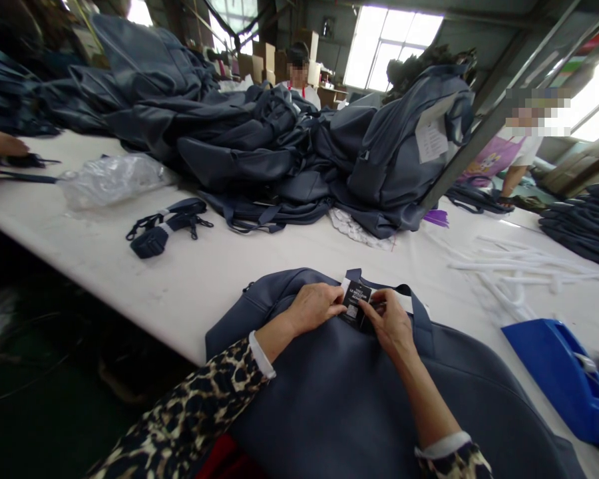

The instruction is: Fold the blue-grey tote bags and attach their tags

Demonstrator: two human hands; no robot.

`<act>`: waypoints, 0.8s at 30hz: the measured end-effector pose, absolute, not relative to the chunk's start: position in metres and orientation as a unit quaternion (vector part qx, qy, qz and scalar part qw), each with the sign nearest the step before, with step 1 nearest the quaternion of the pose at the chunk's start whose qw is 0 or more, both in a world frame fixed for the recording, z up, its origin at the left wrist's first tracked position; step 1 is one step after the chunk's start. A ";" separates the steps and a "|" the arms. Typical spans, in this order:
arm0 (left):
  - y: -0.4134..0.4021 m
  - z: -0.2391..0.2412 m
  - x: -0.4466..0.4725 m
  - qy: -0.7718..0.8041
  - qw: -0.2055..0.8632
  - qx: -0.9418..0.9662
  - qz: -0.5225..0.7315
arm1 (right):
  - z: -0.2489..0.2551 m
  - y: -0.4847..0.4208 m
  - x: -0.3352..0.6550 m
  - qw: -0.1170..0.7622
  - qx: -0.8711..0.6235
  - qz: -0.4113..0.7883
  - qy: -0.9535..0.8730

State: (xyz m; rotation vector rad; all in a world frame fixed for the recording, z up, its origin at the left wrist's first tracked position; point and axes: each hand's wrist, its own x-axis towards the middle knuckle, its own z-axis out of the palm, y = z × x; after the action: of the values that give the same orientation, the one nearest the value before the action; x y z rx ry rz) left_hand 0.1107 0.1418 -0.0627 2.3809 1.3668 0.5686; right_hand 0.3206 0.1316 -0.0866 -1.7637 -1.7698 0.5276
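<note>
We pinch the black tag [357,301] in both grips, left hand [315,306] and right hand [389,322] closed on its edges; best kept flat against the navy bag [339,399].

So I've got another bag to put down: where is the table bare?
Bare white table lies between the strap bundle and the bag under both hands. A smaller patch lies between that bag and the white strips. It is crowded behind at the bag pile, and right by the blue dispenser.
</note>
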 end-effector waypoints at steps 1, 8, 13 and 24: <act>0.142 -0.062 0.111 0.480 0.167 0.838 0.199 | -0.088 0.134 0.320 0.316 -0.660 0.186 -0.656; 0.138 -0.056 0.109 0.441 0.132 0.872 0.163 | -0.090 0.139 0.316 0.331 -0.582 0.170 -0.723; 0.131 -0.051 0.107 0.388 0.118 0.889 0.214 | -0.092 0.140 0.321 0.366 -0.573 0.239 -0.693; 0.135 -0.061 0.107 0.403 0.090 0.883 0.224 | -0.104 0.150 0.319 0.367 -0.575 0.281 -0.675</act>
State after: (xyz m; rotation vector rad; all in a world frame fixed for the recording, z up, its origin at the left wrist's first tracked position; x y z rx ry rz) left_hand 0.1075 0.1355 -0.0609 2.6254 1.1987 0.6674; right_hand 0.3190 0.1501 -0.1042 -1.4786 -1.7342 0.7216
